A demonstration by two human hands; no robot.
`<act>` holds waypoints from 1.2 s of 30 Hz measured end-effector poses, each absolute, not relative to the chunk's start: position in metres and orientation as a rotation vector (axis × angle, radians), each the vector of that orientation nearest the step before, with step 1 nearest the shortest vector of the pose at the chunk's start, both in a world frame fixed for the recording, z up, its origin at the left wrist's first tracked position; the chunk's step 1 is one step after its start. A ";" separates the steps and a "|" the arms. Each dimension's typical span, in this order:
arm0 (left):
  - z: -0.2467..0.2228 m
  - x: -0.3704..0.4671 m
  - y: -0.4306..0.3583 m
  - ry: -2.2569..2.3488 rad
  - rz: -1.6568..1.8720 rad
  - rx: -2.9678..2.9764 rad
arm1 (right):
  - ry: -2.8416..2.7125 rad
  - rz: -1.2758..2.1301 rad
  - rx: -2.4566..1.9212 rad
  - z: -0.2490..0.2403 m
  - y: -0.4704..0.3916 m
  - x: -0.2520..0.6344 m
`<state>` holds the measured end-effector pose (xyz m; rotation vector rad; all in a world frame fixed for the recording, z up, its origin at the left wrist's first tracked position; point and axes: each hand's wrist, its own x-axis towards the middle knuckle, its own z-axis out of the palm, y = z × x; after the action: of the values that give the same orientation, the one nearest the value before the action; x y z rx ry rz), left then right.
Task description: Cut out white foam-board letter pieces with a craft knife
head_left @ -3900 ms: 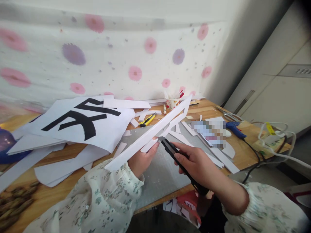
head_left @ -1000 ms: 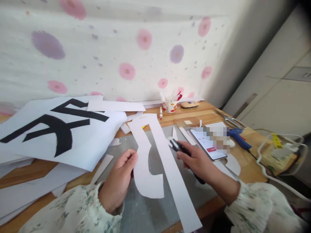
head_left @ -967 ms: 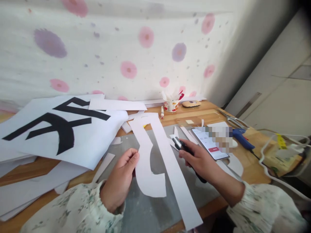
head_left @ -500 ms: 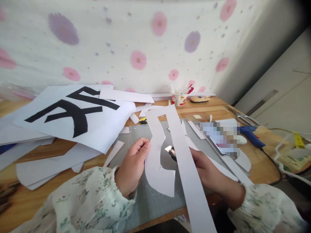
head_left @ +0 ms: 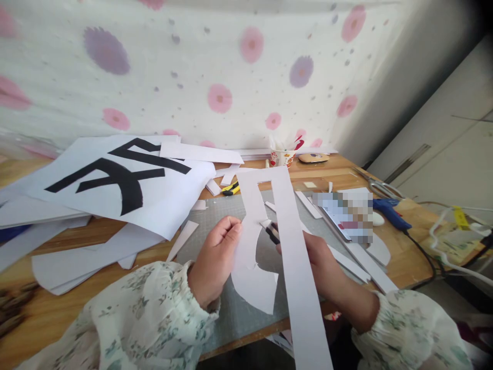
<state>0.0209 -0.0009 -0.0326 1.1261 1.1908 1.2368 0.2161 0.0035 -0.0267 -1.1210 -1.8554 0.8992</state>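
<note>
My left hand [head_left: 217, 252] pinches the left edge of a white cut-out board [head_left: 246, 280], which has a long straight strip on its right and a curved piece on its left. Behind the long strip, my right hand [head_left: 318, 259] is closed around a craft knife [head_left: 272, 234]; the strip hides its fingertips. The blade pokes through the gap and meets the inner edge of the curved piece. A grey cutting mat [head_left: 227, 326] lies beneath the raised board.
White sheets with black shapes [head_left: 111, 180] are stacked on the left. A yellow cutter [head_left: 231, 188], paper cup [head_left: 283, 157] and wooden-coloured case [head_left: 313, 158] stand farther back. To the right are a phone [head_left: 341, 218], blue glue gun [head_left: 391, 211], scissors [head_left: 379, 186] and cables.
The knife blade has moved up and left, from the open gap to the curved piece's inner edge. The board has turned slightly, and the camera view has shifted a little.
</note>
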 end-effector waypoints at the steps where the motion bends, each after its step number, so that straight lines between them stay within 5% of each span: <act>1: -0.032 0.021 -0.001 1.196 1.236 1.129 | -1.877 0.915 -1.112 -0.027 0.002 0.216; 36: -0.025 0.020 -0.002 1.029 1.207 1.019 | -2.205 0.876 -0.875 -0.023 -0.014 0.220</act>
<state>0.0197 -0.0017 -0.0251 1.0186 1.0292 1.2069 0.2204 -0.0144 -0.0229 -0.8755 -2.2047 0.8756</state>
